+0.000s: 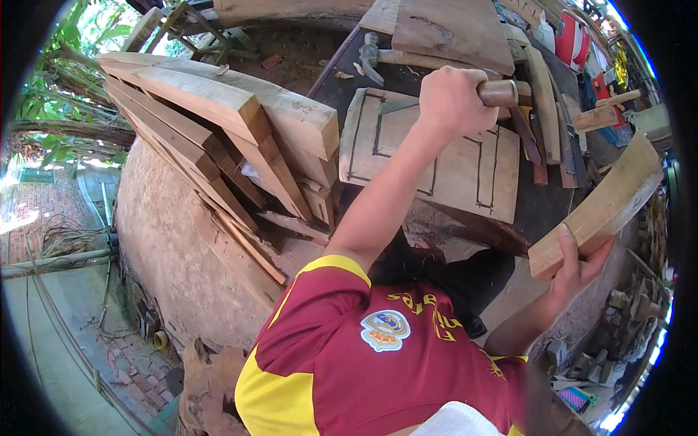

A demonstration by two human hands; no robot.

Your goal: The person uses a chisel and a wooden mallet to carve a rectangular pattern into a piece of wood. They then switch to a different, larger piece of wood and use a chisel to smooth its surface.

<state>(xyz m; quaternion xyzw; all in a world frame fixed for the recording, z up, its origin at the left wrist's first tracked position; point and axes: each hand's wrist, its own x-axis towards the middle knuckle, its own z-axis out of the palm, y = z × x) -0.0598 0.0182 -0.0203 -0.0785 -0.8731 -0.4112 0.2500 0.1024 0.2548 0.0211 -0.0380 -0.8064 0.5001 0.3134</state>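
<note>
Grip: left hand (454, 102) closed round wooden handle (497, 94) | right hand (571, 273) clasping curved wooden block (607, 207) | below left grip: black-lined board (459, 166) | bodyward of both grips: yellow-lettered shirt (414, 378), crest badge (385, 330)

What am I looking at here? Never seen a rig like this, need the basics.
No robot here: these are a person's own bare hands. The single picture comes from a fisheye camera worn on the head and looking down, so straight edges bend and the wearer's maroon and yellow shirt shows. The left hand grips a rounded wooden handle; what it belongs to is hard to make out. The right hand holds a curved wood block. On the dark bench lie a board marked with black lines and a hammer. Thick beams are at left.
</note>
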